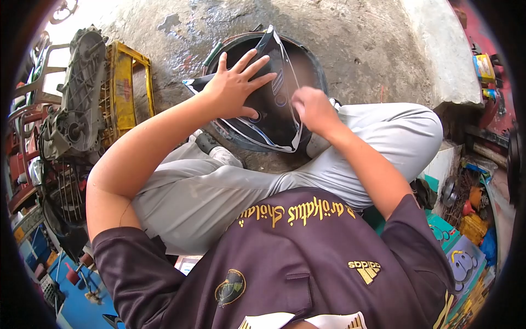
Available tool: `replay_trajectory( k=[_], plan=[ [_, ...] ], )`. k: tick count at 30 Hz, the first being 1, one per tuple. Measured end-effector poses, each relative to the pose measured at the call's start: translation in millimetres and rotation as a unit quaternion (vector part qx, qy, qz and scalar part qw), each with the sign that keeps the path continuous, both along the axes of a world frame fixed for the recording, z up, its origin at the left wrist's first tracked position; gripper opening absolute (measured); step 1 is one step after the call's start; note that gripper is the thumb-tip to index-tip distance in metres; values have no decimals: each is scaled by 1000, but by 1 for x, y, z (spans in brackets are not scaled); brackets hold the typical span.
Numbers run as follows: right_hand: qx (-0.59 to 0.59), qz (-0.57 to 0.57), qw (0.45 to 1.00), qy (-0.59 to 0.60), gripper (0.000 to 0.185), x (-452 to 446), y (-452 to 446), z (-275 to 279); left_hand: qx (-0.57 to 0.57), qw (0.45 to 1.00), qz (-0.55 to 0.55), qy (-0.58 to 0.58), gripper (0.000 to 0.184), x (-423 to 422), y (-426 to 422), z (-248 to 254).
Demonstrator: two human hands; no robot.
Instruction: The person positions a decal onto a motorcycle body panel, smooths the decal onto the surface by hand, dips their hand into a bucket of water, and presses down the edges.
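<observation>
A black, roughly triangular panel (269, 118) with white and blue edges lies across a round dark basin (322, 77). Striped and ring-like marks show on its surface. My left hand (230, 90) is spread palm down over the panel's left part, fingers apart, with nothing gripped. At the panel's right edge is my right hand (318, 112), its fingers curled together and slightly blurred by motion. Whatever those fingers pinch, if anything, is hidden. Brownish contents, apparently liquid, show in the basin beyond the panel's right edge.
My bent legs in grey trousers (383, 129) flank the basin on the concrete floor (361, 49). To the left stand a metal engine casing (82, 93) and a yellow crate (123, 90). A concrete ledge (446, 55) and assorted workshop clutter lie at right.
</observation>
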State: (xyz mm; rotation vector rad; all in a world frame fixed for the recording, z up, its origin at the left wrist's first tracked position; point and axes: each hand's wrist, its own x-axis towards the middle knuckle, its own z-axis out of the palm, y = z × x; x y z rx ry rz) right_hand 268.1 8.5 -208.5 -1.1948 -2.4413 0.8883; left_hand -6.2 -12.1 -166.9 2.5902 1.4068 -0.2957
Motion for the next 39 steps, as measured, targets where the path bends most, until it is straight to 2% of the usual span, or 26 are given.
replay_trajectory(
  k=[4,6,8,9,10,11,12,13,16,17,22,26,31,34,39],
  plan=[
    [52,-55,997,26,9,-10,1,-1,-2,1000,-2,-1,111,1,0,-1],
    [50,-51,997,1,10,-4,-16,2,-3,1000,-3,-3,111,0,1,-1],
    [100,5,995,-2,11,3,-34,2,-4,1000,-2,-6,111,0,2,-2],
    [74,23,996,-36,19,9,-43,5,-1,1000,-5,-6,111,0,2,-2],
    [72,24,996,-36,19,14,-52,8,2,1000,-7,-6,111,-1,1,-3],
    [104,24,992,-71,29,18,-60,11,0,1000,-6,-6,111,-2,1,-3],
    [137,24,985,-105,39,21,-68,14,4,1000,-6,-10,111,-3,1,-4],
    [98,19,979,-181,58,24,-77,19,7,1000,-8,-16,111,-2,1,-5],
    [161,15,964,-209,63,20,-79,19,9,1000,-8,-13,110,-1,1,-5],
    [149,3,964,-221,65,14,-75,20,7,1000,-7,-10,110,-1,1,-4],
    [131,-8,972,-195,63,7,-68,19,6,1000,-6,2,110,0,0,-2],
    [105,40,975,-192,63,26,-87,16,7,1000,-4,-7,110,-1,0,-4],
    [112,-39,977,-179,61,9,-71,6,7,1000,-3,-3,111,0,0,-2],
    [119,-48,974,-184,60,3,-69,8,5,1000,-6,-3,111,0,0,-2],
    [67,-8,975,-211,65,26,-98,23,5,1000,-4,-9,111,0,1,-3]
  ],
)
